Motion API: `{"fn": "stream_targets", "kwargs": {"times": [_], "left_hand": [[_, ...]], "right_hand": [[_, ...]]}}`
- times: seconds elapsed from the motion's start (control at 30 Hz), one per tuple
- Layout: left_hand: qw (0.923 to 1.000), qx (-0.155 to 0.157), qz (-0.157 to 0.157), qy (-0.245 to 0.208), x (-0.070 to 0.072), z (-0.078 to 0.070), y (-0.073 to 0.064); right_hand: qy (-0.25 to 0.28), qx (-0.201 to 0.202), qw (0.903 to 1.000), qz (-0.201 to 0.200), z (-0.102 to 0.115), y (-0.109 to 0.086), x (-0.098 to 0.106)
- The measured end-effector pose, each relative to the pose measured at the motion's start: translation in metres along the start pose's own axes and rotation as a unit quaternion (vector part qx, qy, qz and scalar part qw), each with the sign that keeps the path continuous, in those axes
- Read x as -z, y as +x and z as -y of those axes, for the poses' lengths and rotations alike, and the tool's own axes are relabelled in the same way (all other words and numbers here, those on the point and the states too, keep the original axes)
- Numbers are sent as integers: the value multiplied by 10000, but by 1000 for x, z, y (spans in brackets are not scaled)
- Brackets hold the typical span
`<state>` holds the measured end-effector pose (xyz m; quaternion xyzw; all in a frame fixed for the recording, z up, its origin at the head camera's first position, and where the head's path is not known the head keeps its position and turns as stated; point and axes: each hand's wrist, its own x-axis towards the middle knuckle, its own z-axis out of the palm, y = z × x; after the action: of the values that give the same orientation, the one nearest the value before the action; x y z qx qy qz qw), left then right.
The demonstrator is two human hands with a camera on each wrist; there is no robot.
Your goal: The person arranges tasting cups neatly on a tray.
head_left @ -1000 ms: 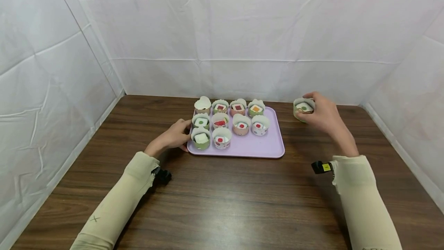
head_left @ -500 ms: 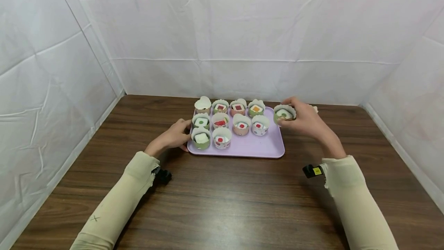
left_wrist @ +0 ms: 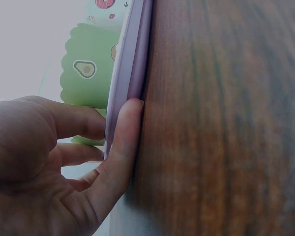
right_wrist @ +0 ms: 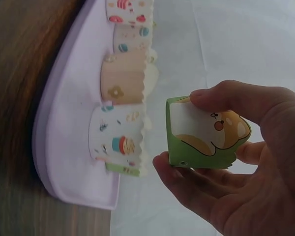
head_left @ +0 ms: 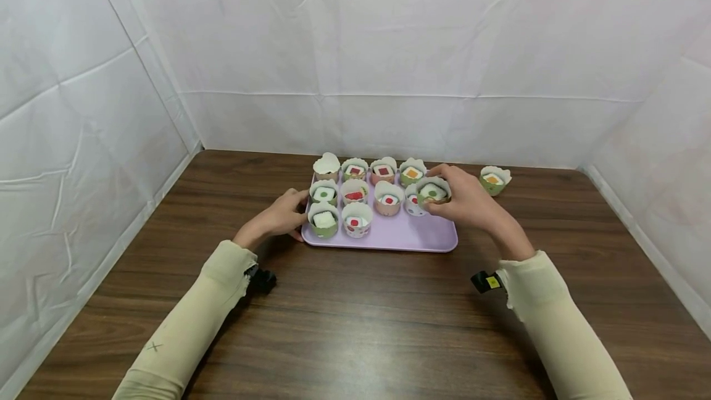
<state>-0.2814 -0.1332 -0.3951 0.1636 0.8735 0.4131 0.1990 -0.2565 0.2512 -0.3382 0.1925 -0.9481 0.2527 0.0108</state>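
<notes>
My right hand (head_left: 465,199) holds a green paper baking cup (right_wrist: 199,135) with an animal face printed on its side. Inside that cup is a white piece with a green dot. Thumb and fingers grip it from opposite sides, above the lilac tray (head_left: 408,238). In the head view it partly hides a white patterned cup (head_left: 413,204). At the tray's left front corner, my left hand (head_left: 282,213) pinches the rim, fingers on both sides of the edge. Close to those fingers stands a green cup (left_wrist: 88,64) with an avocado print.
Several filled paper cups (head_left: 355,220) stand in rows on the tray's left and back. Another green cup (head_left: 494,181) with an orange-marked piece sits on the wooden table (head_left: 361,320), right of the tray. White sheeting (head_left: 389,60) encloses the back and sides.
My right hand has carried the green cup leftward from the table's right side to above the tray, uncovering the orange-marked cup behind. My left hand has stayed at the tray's edge.
</notes>
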Motion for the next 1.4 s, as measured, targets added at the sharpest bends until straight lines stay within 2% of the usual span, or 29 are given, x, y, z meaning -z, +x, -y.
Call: {"fn": "stream_targets", "kwargs": {"times": [0.57,0.87,1.2,1.4], "left_hand": [[10000,-30,-48,-40,-1,3,3],[10000,22,-52,-15,-2,2,4],[10000,5,-44,-34,-1,2,2],[10000,3,-56,-29,-1,2,2]], "right_hand": [[-132,468,9988,98,28,3,-27],[-147,758,9969,116,33,4,-42],[-291,804,9963,35,40,4,-50],[-333,611,9975,79,39,5,-57]]}}
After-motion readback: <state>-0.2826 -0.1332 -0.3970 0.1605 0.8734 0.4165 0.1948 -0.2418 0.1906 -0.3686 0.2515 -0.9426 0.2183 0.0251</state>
